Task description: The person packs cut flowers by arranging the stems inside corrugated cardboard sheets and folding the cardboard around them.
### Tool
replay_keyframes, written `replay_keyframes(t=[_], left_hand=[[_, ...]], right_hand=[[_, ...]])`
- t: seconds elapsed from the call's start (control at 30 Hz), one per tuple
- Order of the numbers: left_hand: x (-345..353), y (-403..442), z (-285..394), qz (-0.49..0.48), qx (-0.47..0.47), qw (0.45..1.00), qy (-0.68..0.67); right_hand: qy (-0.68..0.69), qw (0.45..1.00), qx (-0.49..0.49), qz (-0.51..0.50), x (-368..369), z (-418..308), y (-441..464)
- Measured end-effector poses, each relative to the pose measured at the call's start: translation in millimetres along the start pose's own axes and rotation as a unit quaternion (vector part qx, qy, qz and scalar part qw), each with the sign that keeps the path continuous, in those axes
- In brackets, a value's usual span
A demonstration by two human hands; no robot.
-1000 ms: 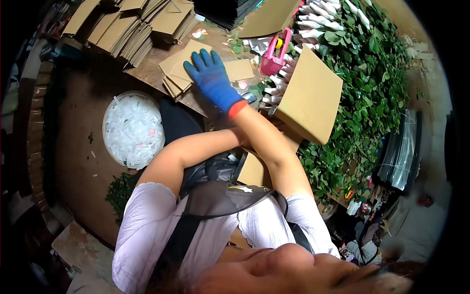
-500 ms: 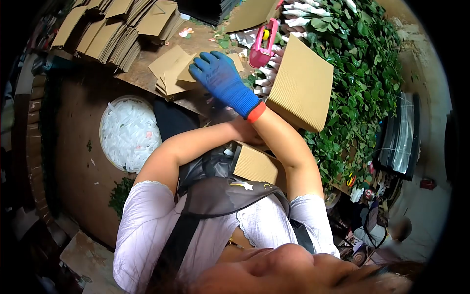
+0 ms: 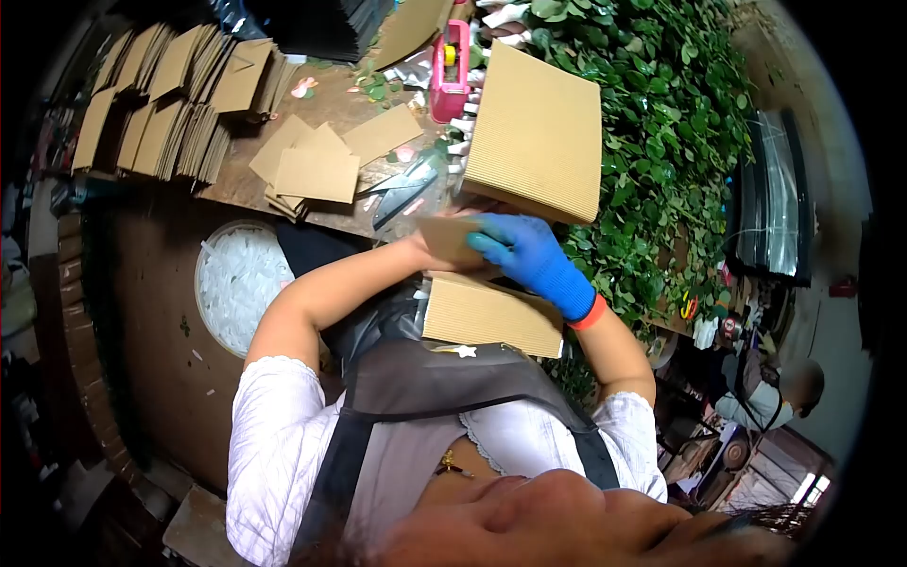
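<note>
My right hand (image 3: 529, 250), in a blue glove with an orange cuff, is closed on a small cardboard card (image 3: 448, 238). My bare left hand (image 3: 416, 248) is at the same spot, mostly hidden behind this card, so its fingers cannot be made out. Just beyond both hands stands a corrugated cardboard wrap (image 3: 539, 132), with leafy stems to its right. Nearer my body is another corrugated cardboard piece (image 3: 491, 315). Several loose cardboard cards (image 3: 319, 174) lie on the table to the left, with a utility-knife-like tool (image 3: 402, 194) beside them.
Stacks of cardboard pieces (image 3: 179, 94) stand at the back left. A pink tape dispenser (image 3: 451, 76) is behind the wrap. A round tub of white strips (image 3: 241, 283) sits lower left. Leafy stems (image 3: 661, 123) fill the right side. Another person (image 3: 765, 397) is at the far right.
My right hand has drawn back from the loose cards toward my left hand, bringing one card with it. The view has shifted, and the knife-like tool now shows on the table.
</note>
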State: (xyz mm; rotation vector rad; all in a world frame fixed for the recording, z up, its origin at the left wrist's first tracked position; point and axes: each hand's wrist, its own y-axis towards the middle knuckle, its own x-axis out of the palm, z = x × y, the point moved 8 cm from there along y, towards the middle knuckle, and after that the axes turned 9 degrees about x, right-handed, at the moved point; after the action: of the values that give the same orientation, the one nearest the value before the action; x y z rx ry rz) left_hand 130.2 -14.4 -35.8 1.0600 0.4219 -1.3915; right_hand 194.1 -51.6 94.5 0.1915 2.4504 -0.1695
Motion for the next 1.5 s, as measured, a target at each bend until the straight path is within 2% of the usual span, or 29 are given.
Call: replay_keyframes(t=[0.03,0.07,0.1,0.13,0.23,0.33,0.43,0.47,0.57,0.6,0.7,0.77,0.83,0.9,0.93,0.97,1.03,1.1,1.17,1.2,1.23,1.3,1.33,1.4,1.43,1.5], left_hand=[[3.8,5.5,-1.3,0.03,0.006,0.997,0.067],[1.0,9.6,2.5,0.013,-0.001,0.998,0.066],[-3.4,10.1,6.2,-0.005,-0.008,0.998,0.064],[12.8,4.4,0.5,-0.062,0.017,0.995,0.075],[23.3,-2.3,-5.2,-0.081,0.014,0.99,0.115],[13.2,-7.1,-11.3,-0.055,0.017,0.996,0.071],[-15.8,-36.3,-16.1,-0.084,-0.002,0.989,0.125],[-33.8,-40.5,-15.3,-0.026,-0.016,0.992,0.122],[-61.8,-38.4,-1.9,0.07,0.017,0.995,0.067],[-73.3,-21.1,17.9,0.094,0.059,0.993,0.05],[-39.3,-2.6,29.3,0.001,0.056,0.998,0.023],[-34.0,-2.3,23.8,0.017,0.026,0.999,0.013],[-36.8,-0.6,20.2,0.013,0.017,1.0,-0.007],[-35.1,-1.0,18.6,-0.023,-0.003,1.0,-0.01],[-36.1,-1.7,19.3,-0.013,0.007,1.0,-0.012],[-36.6,-2.3,19.8,-0.007,0.015,1.0,-0.014],[-37.1,-1.3,23.7,-0.01,0.018,1.0,-0.01],[-35.2,-0.5,26.6,-0.011,0.017,1.0,-0.005],[-36.8,1.5,28.1,-0.021,0.017,1.0,-0.001],[-34.4,-0.1,26.9,-0.011,0.029,0.999,0.006],[-34.4,0.3,25.0,-0.013,0.025,1.0,-0.003],[-36.2,-0.4,26.1,-0.022,0.03,0.999,0.019],[-35.6,-1.3,25.3,-0.026,0.022,0.999,0.014],[-33.6,-3.1,23.5,-0.038,0.006,0.999,0.001],[-33.1,-3.0,23.5,-0.044,-0.001,0.999,0.0],[-33.2,-2.4,22.4,-0.054,-0.014,0.998,-0.004]], right_hand=[[0.07,0.99,0.118,-0.024,1.0,37.9,-11.8],[0.17,0.954,0.24,-0.057,5.6,71.6,-21.0],[0.268,0.892,0.354,-0.088,14.0,102.6,-33.0],[0.273,0.889,0.358,-0.088,12.5,123.8,-35.4],[0.304,0.861,0.385,-0.133,28.3,152.9,-33.9],[0.123,0.913,0.361,-0.143,38.5,169.4,-20.7],[0.096,0.908,0.377,-0.158,46.3,175.8,-17.5],[0.034,0.915,0.371,-0.155,37.5,164.3,-17.8],[-0.017,0.923,0.362,-0.13,40.9,166.8,-17.7],[-0.05,0.929,0.348,-0.114,38.8,164.0,-16.1],[-0.154,0.931,0.32,-0.086,32.2,150.4,-12.2],[-0.22,0.917,0.32,-0.093,22.6,133.4,-9.7],[-0.238,0.925,0.275,-0.111,8.4,110.0,-17.7],[-0.064,0.979,0.19,-0.043,-21.5,83.1,-30.7],[0.077,0.982,0.165,0.043,-54.4,66.1,-36.4],[0.061,0.977,0.138,0.148,-87.5,63.7,-43.6],[0.056,0.931,0.105,0.344,-146.9,69.6,-44.3],[-0.218,0.886,0.079,0.401,-165.6,106.6,-29.0],[-0.326,0.862,0.142,0.363,-151.5,160.2,3.3],[-0.309,0.872,0.132,0.355,-146.9,176.4,17.6],[-0.284,0.877,0.082,0.378,-150.4,163.6,23.7],[-0.231,0.88,-0.022,0.415,-162.1,135.9,28.9],[-0.144,0.897,-0.114,0.402,-169.9,115.9,22.5],[0.067,0.956,-0.051,0.282,-154.7,120.3,15.6],[0.172,0.961,-0.018,0.215,-142.5,124.8,11.9],[0.244,0.946,0.06,0.202,-108.6,180.4,2.7]])
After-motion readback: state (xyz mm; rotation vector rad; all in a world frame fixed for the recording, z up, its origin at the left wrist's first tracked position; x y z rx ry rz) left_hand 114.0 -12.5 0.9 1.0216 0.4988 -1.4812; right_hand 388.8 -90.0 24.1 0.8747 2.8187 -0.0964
